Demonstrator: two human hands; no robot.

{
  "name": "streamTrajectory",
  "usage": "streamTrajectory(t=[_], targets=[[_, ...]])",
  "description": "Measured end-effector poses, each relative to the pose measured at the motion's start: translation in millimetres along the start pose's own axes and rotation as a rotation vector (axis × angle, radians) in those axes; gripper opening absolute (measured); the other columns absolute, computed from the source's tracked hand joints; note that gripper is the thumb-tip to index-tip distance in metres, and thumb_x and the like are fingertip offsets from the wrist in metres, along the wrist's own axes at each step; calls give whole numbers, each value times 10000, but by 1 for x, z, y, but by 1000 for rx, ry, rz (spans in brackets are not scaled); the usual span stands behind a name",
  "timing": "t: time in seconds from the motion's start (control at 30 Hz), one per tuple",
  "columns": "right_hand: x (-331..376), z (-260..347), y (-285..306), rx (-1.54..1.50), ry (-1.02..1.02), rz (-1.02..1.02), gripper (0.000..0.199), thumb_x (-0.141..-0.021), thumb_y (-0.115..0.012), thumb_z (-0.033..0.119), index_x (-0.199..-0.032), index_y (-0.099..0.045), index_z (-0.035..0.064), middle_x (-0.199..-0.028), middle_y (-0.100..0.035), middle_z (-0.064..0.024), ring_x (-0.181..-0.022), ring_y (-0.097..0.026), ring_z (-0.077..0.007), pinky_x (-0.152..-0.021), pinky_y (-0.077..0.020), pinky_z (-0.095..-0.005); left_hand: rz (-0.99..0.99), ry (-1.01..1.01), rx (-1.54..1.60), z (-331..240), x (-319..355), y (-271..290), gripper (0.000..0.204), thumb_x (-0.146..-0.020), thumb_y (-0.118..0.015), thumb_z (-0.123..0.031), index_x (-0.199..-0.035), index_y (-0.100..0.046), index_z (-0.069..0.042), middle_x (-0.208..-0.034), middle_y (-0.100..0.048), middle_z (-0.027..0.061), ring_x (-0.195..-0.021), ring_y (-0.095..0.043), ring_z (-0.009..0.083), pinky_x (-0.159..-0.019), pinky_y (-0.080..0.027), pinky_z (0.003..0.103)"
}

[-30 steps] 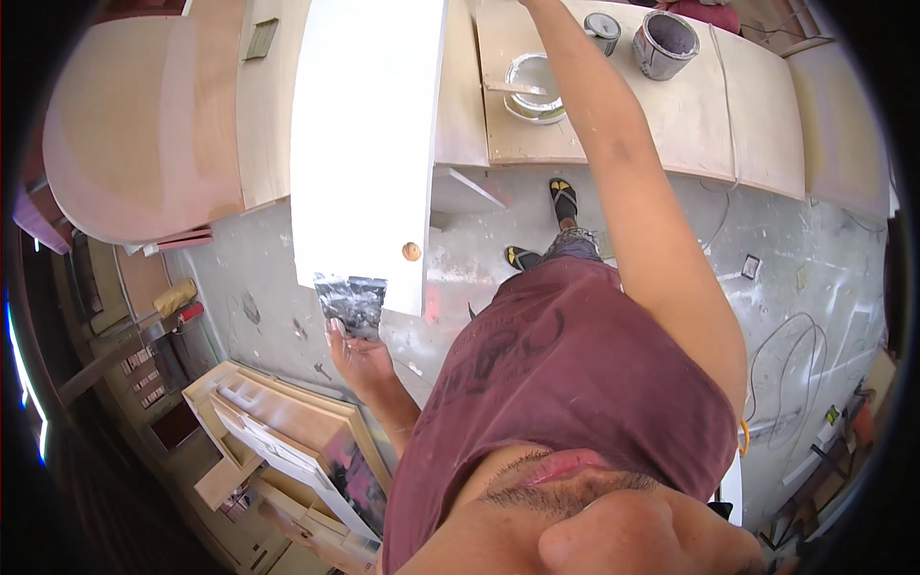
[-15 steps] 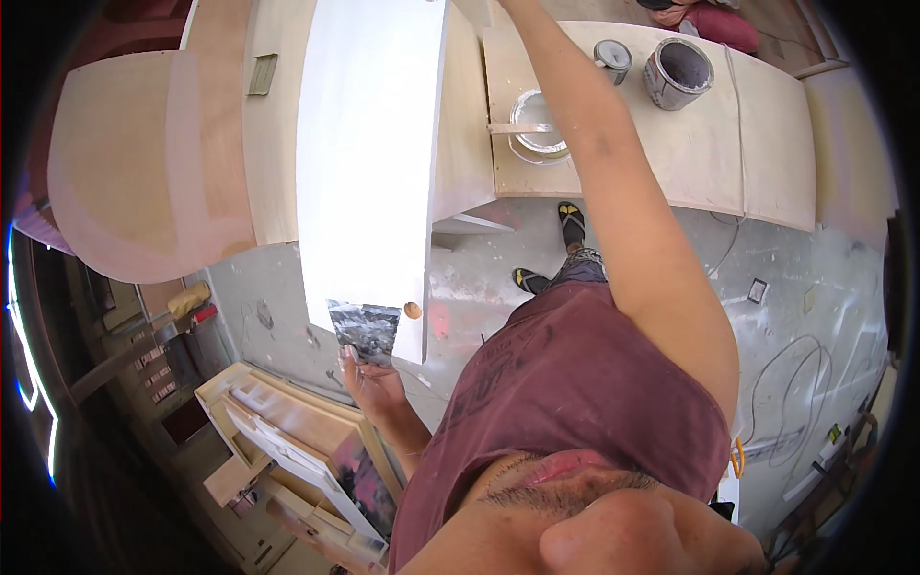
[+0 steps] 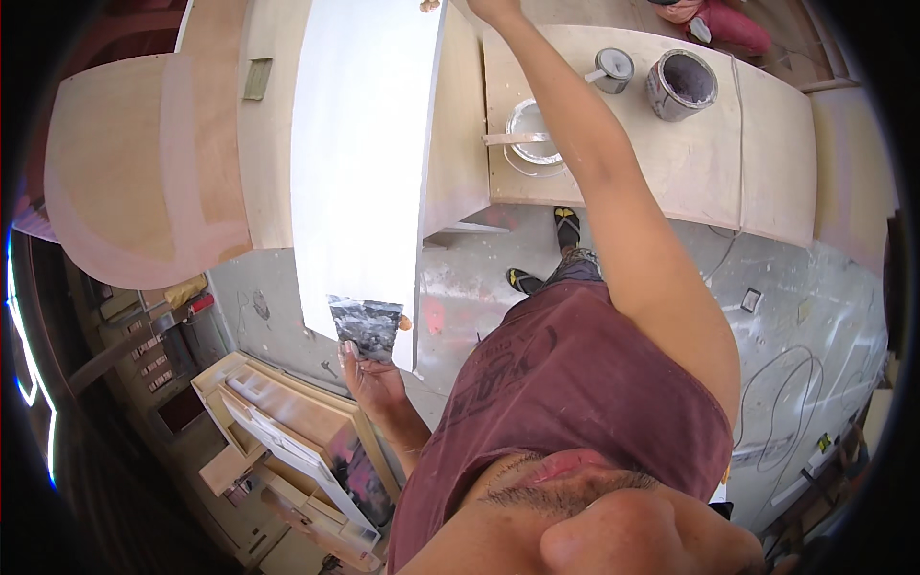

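Observation:
My left hand (image 3: 376, 381) is closed on the near edge of a dark, flared flat plate smeared with grey and white paste (image 3: 367, 328). It looks like a putty scraper, and it overlaps the near end of a long white panel (image 3: 359, 172). Next to the plate, a round brown spot (image 3: 405, 324) shows at the panel's right edge. Stretched far forward, my right hand (image 3: 494, 8) is beside the panel's far end. The top border cuts off its fingers, so anything they hold is hidden.
On a wooden board to the right stand a white bucket (image 3: 525, 120) with a stick across it, a small can (image 3: 613, 69) and a larger dark can (image 3: 682, 84). A cord (image 3: 740, 144) crosses the board. Wooden drawers and panels (image 3: 297, 431) lean at lower left. Another person's leg (image 3: 733, 27) shows at the top right.
My right hand shows a little more at the top edge and has come slightly nearer. The left hand keeps hold of the smeared plate. The whole view has shifted slightly.

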State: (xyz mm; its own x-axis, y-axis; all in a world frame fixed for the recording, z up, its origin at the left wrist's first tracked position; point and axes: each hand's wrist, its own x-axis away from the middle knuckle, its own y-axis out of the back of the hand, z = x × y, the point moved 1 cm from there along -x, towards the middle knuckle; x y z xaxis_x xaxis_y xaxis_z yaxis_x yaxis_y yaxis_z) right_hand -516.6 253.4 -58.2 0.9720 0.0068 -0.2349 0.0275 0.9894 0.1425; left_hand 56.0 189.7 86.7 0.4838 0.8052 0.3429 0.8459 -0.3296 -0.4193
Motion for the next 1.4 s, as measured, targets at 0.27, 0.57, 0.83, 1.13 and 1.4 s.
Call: streamTrajectory(t=[0.27, 0.57, 0.83, 1.13, 1.4], targets=[[-15, -14, -11, -145, 81, -43, 313, -859, -505, 76, -1127, -666, 62, -1043, -641, -254, -1028, -606, -401, -875, -486, -419, 54, 28, 22, -2, -1, -8, 251, -951, -508, -133, -1177, -536, -28, -1124, -640, 84, -984, -641, 175, -853, -537, 305], [-20, -21, 4, -98, 89, -132, 301, -881, -499, 106, -1125, -671, 66, -1062, -644, -248, -1045, -614, -376, -874, -486, -403, -18, -4, -32, -3, 1, -11, 269, -944, -522, -131, -1187, -534, -17, -1162, -623, 90, -1035, -618, 164, -893, -513, 309], [46, -6, 5, 246, 151, 26, 320, -849, -561, 156, -1153, -658, 119, -845, -650, -220, -753, -648, -353, -695, -503, -417, -13, 24, -48, 0, -2, -11, 258, -956, -511, -131, -1188, -535, -22, -1146, -629, 83, -1004, -625, 153, -832, -522, 274], [212, 120, 122, -291, -326, 502, 330, -909, -591, 153, -1217, -603, 35, -1029, -672, -79, -941, -602, -144, -870, -462, -279, -23, 3, -64, 49, -15, -92, 257, -946, -544, -99, -1183, -522, -2, -1064, -626, 62, -943, -615, 132, -777, -515, 237], [262, 155, 160, -345, -368, 987, 301, -944, -552, 136, -1192, -594, -29, -999, -675, -93, -912, -576, -116, -844, -460, -264, 119, -108, -98, 74, -32, -132, 233, -966, -518, -86, -1174, -534, 18, -1035, -629, 70, -896, -607, 137, -787, -498, 279]])
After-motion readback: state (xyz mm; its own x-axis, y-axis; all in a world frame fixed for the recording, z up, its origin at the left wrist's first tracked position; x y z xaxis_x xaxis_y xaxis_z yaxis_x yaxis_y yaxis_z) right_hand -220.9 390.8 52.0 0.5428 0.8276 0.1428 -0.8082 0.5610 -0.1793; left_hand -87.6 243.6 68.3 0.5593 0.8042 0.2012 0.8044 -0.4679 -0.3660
